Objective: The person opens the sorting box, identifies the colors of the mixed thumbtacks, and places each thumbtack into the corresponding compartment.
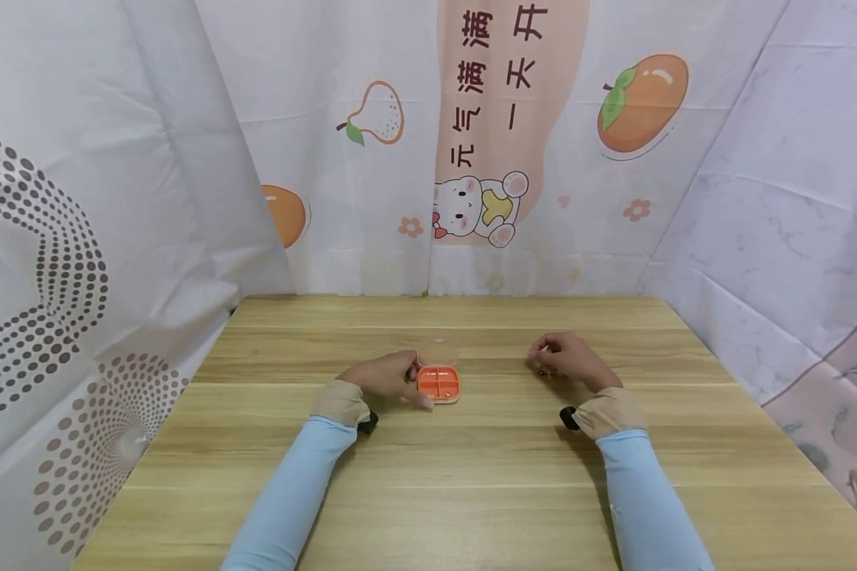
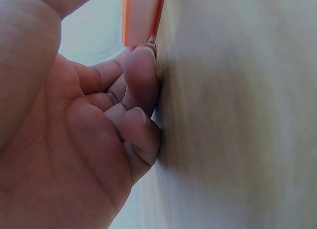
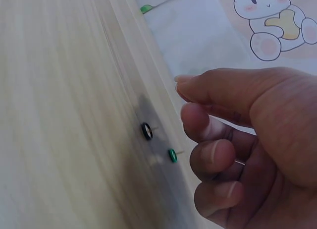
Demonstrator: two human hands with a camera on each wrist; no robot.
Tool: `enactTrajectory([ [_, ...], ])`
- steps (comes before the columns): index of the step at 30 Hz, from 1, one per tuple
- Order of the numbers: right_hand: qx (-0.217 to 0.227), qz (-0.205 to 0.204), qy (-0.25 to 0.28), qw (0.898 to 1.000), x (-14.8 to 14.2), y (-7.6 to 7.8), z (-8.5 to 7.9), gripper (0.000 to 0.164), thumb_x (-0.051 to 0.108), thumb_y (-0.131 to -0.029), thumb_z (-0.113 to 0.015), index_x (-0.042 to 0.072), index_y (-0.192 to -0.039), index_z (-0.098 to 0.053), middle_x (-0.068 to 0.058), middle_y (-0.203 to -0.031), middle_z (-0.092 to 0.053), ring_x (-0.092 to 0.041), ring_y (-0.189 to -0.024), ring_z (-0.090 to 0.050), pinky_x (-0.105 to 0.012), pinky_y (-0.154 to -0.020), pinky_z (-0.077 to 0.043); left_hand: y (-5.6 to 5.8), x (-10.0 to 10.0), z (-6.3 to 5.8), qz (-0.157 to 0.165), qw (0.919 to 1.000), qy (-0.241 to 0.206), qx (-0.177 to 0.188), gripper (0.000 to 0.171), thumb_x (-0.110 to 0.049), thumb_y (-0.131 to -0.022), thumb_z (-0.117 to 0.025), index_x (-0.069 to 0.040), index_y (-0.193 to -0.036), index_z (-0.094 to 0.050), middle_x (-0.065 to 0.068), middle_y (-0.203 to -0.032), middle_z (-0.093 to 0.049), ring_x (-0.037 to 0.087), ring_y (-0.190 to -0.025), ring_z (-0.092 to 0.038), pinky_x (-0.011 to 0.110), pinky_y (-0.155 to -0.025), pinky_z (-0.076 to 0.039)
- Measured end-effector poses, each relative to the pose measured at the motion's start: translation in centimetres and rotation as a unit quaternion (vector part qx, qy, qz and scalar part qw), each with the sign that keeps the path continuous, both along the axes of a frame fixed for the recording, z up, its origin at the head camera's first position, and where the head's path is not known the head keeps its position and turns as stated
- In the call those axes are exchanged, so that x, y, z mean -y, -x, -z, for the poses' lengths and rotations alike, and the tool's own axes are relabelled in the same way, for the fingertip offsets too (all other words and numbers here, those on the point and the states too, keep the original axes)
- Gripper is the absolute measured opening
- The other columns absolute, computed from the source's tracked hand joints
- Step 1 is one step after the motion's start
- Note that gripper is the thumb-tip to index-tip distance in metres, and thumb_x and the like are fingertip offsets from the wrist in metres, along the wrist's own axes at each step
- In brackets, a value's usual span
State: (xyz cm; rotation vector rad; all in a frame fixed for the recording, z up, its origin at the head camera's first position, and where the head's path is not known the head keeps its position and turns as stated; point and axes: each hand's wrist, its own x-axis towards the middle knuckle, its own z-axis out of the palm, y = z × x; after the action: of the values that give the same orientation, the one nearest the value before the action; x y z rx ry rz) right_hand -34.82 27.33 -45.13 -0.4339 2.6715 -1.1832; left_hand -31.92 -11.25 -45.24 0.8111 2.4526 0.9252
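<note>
Left hand [image 1: 386, 376] grips the orange case [image 1: 447, 377]; beside the empty, loosely curled right hand [image 1: 573, 359], 2 probably light, stiff pins [image 3: 172, 155] suit rim pinching.

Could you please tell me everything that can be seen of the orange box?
The box is small, with rounded corners, and looks like plastic. A cross-shaped divider splits its bright orange inside into four compartments. Its clear lid stands open at the far side. Small pale spots in the two nearer compartments are too tiny to identify. It sits flat on the wooden table, and the left hand holds it at its left side, thumb by the near corner.
</note>
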Motion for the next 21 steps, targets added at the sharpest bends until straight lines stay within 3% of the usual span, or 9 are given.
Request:
enactTrajectory([
  [21,0.018,0.058,0.006,0.998,-1.8,0.0,0.8,0.024,0.022,-0.099,-0.058,0.002,-0.111,-0.064,-0.012,-0.080,-0.060,-0.021,-0.066,-0.051,-0.031,-0.058,-0.044,0.0,0.0,0.0,0.000,1.0000,0.005,-0.002,0.063,-0.042,-0.075,-0.082,-0.006,-0.113,-0.048,0.008,-0.094,-0.049,0.015,-0.082,-0.044,0.024,-0.067,-0.039],
])
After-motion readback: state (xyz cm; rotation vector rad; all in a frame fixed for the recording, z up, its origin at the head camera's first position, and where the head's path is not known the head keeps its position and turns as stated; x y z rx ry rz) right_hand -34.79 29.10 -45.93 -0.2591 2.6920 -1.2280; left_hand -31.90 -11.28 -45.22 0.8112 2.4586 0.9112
